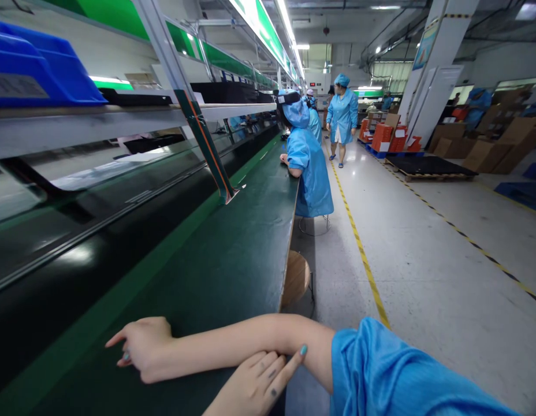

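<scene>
My right arm in a blue sleeve reaches across the green workbench (207, 254) from the right. At its end, my right hand (142, 349) hangs low over the bench at the left, one finger stretched out and the others loosely bent. Nothing shows in it, though its palm side is partly hidden. Rising from the bottom edge, my left hand (259, 381) lies against the underside of my right forearm near the elbow. Its fingers are extended and hold no object; painted nails and small dark finger marks are visible.
Alongside the bench runs a dark conveyor belt (55, 283). A slanted metal post (203, 144) supports a shelf (133, 118) with a blue bin (38, 66). By the bench edge stands a wooden stool (296, 280); farther on sits a person in blue (309, 167). Another person (342, 112) stands in the aisle.
</scene>
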Motion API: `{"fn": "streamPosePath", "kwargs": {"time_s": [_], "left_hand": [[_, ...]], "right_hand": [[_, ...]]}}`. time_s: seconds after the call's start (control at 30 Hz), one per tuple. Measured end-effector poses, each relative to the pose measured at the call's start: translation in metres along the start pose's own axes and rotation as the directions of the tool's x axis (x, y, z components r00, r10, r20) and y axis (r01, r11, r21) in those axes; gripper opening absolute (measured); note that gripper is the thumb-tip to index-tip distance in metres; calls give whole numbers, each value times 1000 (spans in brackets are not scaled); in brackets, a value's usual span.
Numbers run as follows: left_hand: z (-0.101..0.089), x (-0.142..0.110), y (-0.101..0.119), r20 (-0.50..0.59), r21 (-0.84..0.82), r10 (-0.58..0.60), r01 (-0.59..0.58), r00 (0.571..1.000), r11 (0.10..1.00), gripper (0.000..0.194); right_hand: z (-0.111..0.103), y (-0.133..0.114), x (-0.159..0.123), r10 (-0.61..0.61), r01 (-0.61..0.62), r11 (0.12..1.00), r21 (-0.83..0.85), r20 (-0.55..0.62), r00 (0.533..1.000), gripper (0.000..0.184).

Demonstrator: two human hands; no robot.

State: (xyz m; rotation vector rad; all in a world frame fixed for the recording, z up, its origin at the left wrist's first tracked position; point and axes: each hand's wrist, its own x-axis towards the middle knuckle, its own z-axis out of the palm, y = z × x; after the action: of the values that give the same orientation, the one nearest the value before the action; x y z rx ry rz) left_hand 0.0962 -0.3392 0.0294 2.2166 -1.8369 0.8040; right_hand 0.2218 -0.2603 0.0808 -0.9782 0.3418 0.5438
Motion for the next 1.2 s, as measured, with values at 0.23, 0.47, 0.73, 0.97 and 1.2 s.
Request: {"fn": "streamPosePath", "kwargs": {"time_s": [0.23, 0.47, 0.73, 0.97, 1.2], "left_hand": [[0, -3, 1, 42, -1, -5, 5, 999, 1000, 56], [-4, -1, 1, 43, -11, -3, 4, 999, 1000, 54], [-5, 12, -1, 69, -59, 5, -1, 998, 998, 49], [4, 20, -5, 82, -113, 16, -7, 996, 994, 52], [19, 20, -3, 6, -76, -43, 43, 999, 996, 48]], "right_hand": [[1, 0, 1, -11, 11, 1000, -6, -3, 1000, 30], [1, 1, 1, -18, 18, 1000, -10, 0, 1000, 34], [-7, 6, 12, -54, 56, 995, -83, 26, 998, 27], [-15, 20, 18, -228, 274, 923, -269, 191, 955, 21], [-23, 47, 7, -295, 512, 753, -413, 483, 824, 15]]}}
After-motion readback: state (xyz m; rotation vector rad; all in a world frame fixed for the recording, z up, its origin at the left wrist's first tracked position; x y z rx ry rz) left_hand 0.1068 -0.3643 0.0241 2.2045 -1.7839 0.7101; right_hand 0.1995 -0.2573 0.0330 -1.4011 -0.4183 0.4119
